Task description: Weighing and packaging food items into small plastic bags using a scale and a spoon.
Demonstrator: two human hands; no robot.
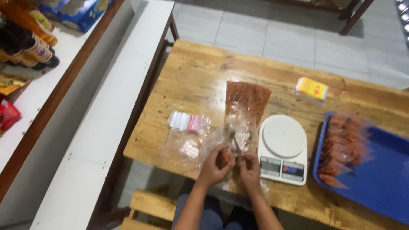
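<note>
Head view: filling underway — left hand (216, 164) pinches a small bag (224, 158) at the bench (191, 76) edge, right hand (249, 165) grips a spoon (233, 138); next, steady spooning from the big red-filled bag (246, 106).

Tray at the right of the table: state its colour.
Blue tray, clearest in the head view.

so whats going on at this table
A person seated at a wooden table has both hands together at its near edge. The left hand holds a small clear bag with some reddish-orange food in it, and the right hand works a metal spoon at it. A big open bag of the same food lies just beyond, beside a white scale with nothing on it. Filled bags sit on a blue tray to the right.
</note>
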